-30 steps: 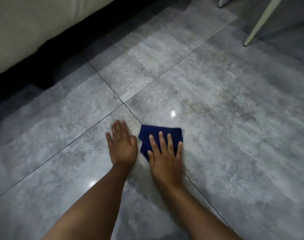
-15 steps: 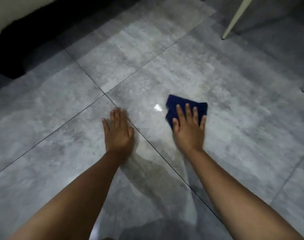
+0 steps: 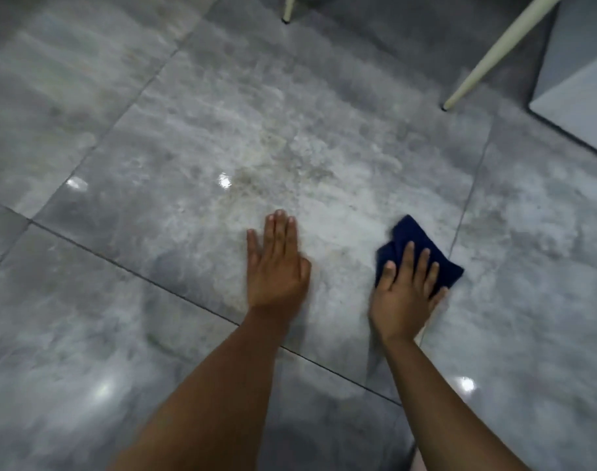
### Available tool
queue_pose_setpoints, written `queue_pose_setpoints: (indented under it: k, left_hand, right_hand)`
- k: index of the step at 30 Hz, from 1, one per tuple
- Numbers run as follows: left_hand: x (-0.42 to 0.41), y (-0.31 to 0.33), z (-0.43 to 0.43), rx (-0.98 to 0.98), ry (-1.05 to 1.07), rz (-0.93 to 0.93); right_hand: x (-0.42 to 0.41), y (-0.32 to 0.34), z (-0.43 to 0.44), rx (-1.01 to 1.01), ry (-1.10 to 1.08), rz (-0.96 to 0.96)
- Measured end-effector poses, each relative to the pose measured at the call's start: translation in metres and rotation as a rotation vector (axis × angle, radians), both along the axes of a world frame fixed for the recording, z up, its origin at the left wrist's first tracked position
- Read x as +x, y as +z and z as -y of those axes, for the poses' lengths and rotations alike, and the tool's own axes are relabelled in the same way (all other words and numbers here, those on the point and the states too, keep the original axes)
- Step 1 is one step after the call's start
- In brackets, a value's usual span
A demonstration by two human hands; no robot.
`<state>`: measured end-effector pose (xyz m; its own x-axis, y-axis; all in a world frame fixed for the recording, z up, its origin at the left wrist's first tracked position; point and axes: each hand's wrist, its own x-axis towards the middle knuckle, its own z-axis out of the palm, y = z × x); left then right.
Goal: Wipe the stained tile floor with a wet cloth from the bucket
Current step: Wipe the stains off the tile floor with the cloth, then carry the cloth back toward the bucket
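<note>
A dark blue cloth (image 3: 413,240) lies crumpled on the grey tile floor (image 3: 154,334), close to a grout line on its right. My right hand (image 3: 407,294) presses flat on the cloth's near half, fingers spread. My left hand (image 3: 277,263) rests flat on the bare tile to the cloth's left, fingers together, holding nothing. A brownish stain (image 3: 273,168) marks the tile just beyond my left hand. The tile around both hands looks wet and glossy. No bucket is in view.
Two cream furniture legs stand on the floor at the back, one (image 3: 494,52) at the right and one (image 3: 288,8) at the top centre. A pale panel or cabinet base (image 3: 582,93) fills the top right corner.
My right hand has slid the cloth to the right across the tile, toward the grout line. The view has swung right; the sofa at the left has left the frame. My left hand stays flat.
</note>
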<state>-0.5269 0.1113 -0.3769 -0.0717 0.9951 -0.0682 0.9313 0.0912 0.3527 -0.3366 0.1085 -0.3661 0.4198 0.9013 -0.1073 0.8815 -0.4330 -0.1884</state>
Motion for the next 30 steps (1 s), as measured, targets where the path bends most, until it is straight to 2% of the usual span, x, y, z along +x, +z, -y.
queue_pose_setpoints:
  k: [4, 11, 15, 19, 23, 26, 28, 30]
  left_hand:
    - [0.0, 0.002, 0.0, -0.036, -0.004, -0.05]
    - [-0.003, 0.002, 0.005, -0.013, -0.026, -0.073]
    - [0.001, 0.002, -0.002, -0.019, -0.01, -0.089]
    - [0.0, 0.003, -0.001, -0.102, -0.018, -0.145]
    - [0.003, 0.009, -0.003, -0.225, 0.007, -0.17]
    - [0.014, 0.028, -0.01, -0.363, 0.027, -0.164]
    - [0.028, 0.051, -0.025, -0.484, 0.043, -0.216]
    - [0.053, 0.085, -0.041, -0.548, -0.035, -0.238]
  right_hand:
    - [0.014, 0.0, 0.004, 0.074, 0.048, -0.059]
    - [-0.021, 0.001, 0.013, 0.124, -0.065, -0.055]
    - [-0.021, 0.0, -0.001, 0.189, 0.077, -0.129]
    - [-0.01, 0.014, -0.029, 0.173, 0.217, -0.073]
    - [0.009, 0.067, -0.05, -0.196, 0.137, -0.398]
    - [0.048, 0.112, -0.049, -0.208, -0.035, -0.65]
    - [0.085, 0.145, -0.04, -0.215, -0.112, -0.749]
    - [0.125, 0.179, -0.018, -0.223, -0.214, -0.829]
